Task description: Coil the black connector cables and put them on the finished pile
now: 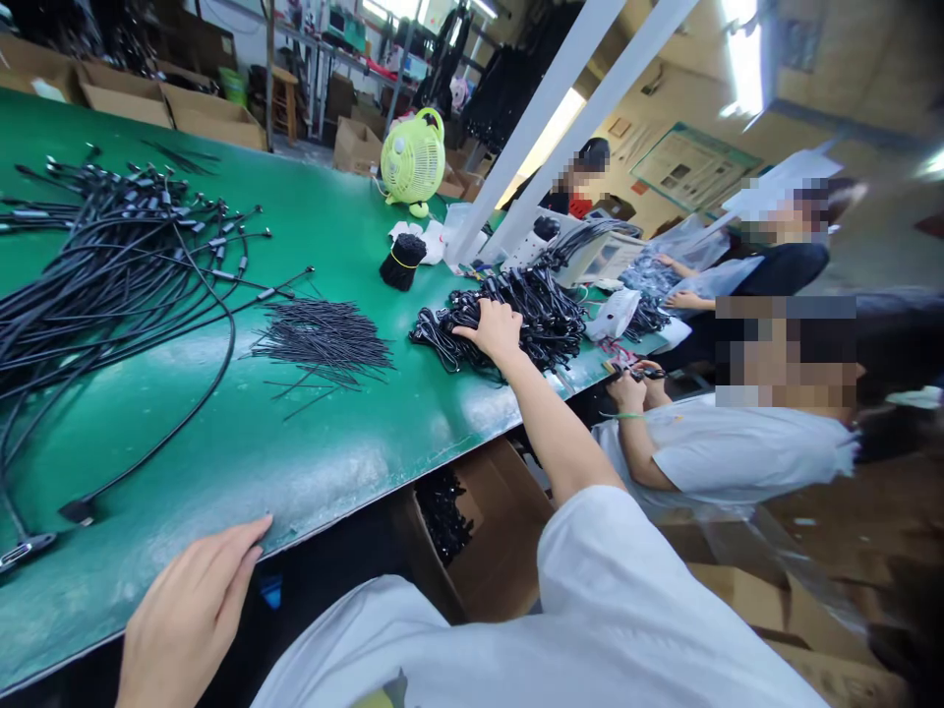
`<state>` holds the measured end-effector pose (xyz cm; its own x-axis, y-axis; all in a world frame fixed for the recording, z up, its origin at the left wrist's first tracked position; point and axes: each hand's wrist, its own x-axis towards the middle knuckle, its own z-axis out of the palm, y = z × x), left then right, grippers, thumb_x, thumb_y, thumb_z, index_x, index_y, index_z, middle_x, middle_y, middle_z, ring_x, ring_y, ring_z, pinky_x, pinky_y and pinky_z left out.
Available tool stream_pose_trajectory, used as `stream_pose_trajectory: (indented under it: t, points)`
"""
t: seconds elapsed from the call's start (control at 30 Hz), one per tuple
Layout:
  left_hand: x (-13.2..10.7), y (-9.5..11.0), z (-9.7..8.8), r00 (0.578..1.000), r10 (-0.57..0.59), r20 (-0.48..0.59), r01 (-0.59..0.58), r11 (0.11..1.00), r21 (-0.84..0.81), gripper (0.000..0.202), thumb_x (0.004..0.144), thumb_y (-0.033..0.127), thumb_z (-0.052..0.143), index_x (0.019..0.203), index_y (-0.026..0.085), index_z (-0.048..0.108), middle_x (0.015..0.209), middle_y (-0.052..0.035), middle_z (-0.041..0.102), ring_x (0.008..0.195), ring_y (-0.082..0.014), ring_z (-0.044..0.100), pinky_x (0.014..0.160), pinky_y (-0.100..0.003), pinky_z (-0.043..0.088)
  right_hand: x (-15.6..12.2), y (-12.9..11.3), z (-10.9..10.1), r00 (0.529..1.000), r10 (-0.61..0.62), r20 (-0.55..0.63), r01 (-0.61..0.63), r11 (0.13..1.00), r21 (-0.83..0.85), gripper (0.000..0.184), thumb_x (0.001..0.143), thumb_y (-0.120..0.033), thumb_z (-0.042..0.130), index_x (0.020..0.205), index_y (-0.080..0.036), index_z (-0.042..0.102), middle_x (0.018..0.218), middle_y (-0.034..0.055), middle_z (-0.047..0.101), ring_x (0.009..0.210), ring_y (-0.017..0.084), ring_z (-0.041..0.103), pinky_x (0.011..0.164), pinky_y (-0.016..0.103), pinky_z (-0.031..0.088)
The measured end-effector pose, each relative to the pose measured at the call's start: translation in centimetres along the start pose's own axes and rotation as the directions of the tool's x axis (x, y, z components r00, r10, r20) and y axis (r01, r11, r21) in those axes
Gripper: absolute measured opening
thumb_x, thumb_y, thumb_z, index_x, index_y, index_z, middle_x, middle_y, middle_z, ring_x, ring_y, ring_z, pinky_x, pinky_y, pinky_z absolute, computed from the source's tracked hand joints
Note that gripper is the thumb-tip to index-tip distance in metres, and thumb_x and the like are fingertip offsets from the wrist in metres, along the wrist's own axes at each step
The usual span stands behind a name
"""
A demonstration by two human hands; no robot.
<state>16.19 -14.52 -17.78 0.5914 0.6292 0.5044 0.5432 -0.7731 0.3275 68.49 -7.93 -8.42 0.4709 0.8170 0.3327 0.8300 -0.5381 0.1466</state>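
My right hand (497, 330) reaches across the green table and rests on a pile of bundled black cables (542, 313). Its thumb points left, away from the other fingers, and I see nothing gripped. At the table's front edge my left hand (196, 602) has its fingers stretched out and holds nothing. Between the hands lies a loose heap of thin black ties (323, 337). Long black cables (95, 265) with metal plugs spread over the left side of the table, and one cable's black connector (78, 510) lies near my left hand.
A yellow-banded black bundle (403, 262) stands behind the ties, with a green fan (414, 160) farther back. Below the table edge is a cardboard box (501, 531) with black items inside. A co-worker (737, 447) sits close on the right; others work beyond. White posts (542, 123) rise behind the pile.
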Motion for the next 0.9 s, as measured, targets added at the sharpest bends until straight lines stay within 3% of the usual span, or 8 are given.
stream_pose_trajectory:
  t: [0.13,0.23,0.33,0.43,0.57,0.7,0.8,0.9]
  points:
    - [-0.3,-0.1,-0.1,1.0,0.001,-0.003,-0.001,1.0,-0.008,0.03,0.099,0.033,0.044,0.121,0.021,0.061,0.101,-0.0036,0.073,0.087,-0.0183,0.067,0.081,-0.029,0.045,-1.2,1.2,-1.0,0.997,-0.054,-0.055,0.058,0.995,0.086,0.066,0.078,-0.057,0.068,0.126,-0.015,0.052,0.126,0.0177,0.055,0.113,0.031,0.049,0.095,0.043,0.039]
    - [-0.5,-0.3,-0.1,1.0,0.0,0.017,0.001,1.0,-0.019,0.031,0.099,0.033,0.044,0.122,0.022,0.061,0.103,-0.0032,0.072,0.09,-0.0183,0.067,0.082,-0.029,0.045,-4.7,2.6,-1.3,0.984,0.027,-0.175,0.002,0.986,0.167,0.045,0.096,-0.045,0.044,0.129,-0.015,0.047,0.127,0.0166,0.052,0.112,0.025,0.049,0.098,0.039,0.039]
    - [-0.5,-0.4,-0.1,1.0,-0.001,0.016,0.001,1.0,-0.02,0.03,0.099,0.033,0.044,0.121,0.022,0.061,0.103,-0.0033,0.073,0.089,-0.0184,0.067,0.081,-0.029,0.045,-9.2,3.3,0.3,0.968,0.13,-0.215,-0.084,0.974,0.211,0.038,0.1,-0.032,0.029,0.128,-0.01,0.043,0.119,0.0187,0.052,0.107,0.024,0.052,0.096,0.038,0.042]
    - [-0.4,-0.4,-0.1,1.0,0.001,0.018,-0.001,1.0,-0.017,0.03,0.099,0.033,0.044,0.121,0.022,0.062,0.102,-0.0033,0.073,0.088,-0.0184,0.067,0.08,-0.029,0.045,-11.7,3.6,2.4,0.974,0.154,-0.168,-0.118,0.971,0.208,0.042,0.095,-0.031,0.043,0.13,-0.009,0.04,0.123,0.0213,0.049,0.111,0.026,0.053,0.092,0.038,0.045]
    - [-0.2,-0.2,-0.1,1.0,0.003,-0.004,-0.003,1.0,-0.015,0.029,0.098,0.032,0.046,0.12,0.022,0.062,0.101,-0.003,0.073,0.087,-0.0189,0.067,0.081,-0.03,0.045,-11.1,4.3,3.5,0.993,0.109,-0.054,-0.1,0.984,0.145,0.038,0.09,-0.028,0.052,0.124,-0.012,0.044,0.115,0.0185,0.053,0.102,0.028,0.056,0.086,0.039,0.046]
    - [-0.2,-0.1,0.1,1.0,-0.011,-0.027,0.011,1.0,-0.005,0.028,0.098,0.032,0.047,0.119,0.023,0.062,0.1,-0.0025,0.074,0.085,-0.0189,0.067,0.08,-0.031,0.045,-9.4,4.6,2.6,0.995,0.065,0.073,-0.067,0.997,0.032,0.023,0.087,-0.028,0.058,0.104,-0.014,0.051,0.1,0.0132,0.057,0.09,0.026,0.056,0.081,0.038,0.045]
    - [-0.3,0.0,0.1,0.999,-0.022,-0.024,0.022,1.0,-0.008,0.029,0.098,0.032,0.046,0.12,0.023,0.062,0.1,-0.0028,0.074,0.085,-0.0185,0.067,0.08,-0.03,0.045,-9.2,4.2,1.4,0.989,0.095,0.111,-0.089,0.994,-0.063,0.017,0.087,-0.017,0.051,0.104,-0.013,0.051,0.107,0.017,0.055,0.095,0.026,0.055,0.08,0.036,0.044]
    - [-0.3,0.0,0.1,0.999,-0.025,-0.02,0.025,1.0,-0.001,0.029,0.098,0.031,0.046,0.12,0.024,0.062,0.102,-0.0027,0.074,0.085,-0.0184,0.067,0.081,-0.031,0.045,-9.5,3.8,0.1,0.98,0.165,0.109,-0.145,0.974,-0.171,0.025,0.09,-0.01,0.038,0.111,-0.009,0.052,0.119,0.0248,0.051,0.107,0.031,0.053,0.082,0.04,0.044]
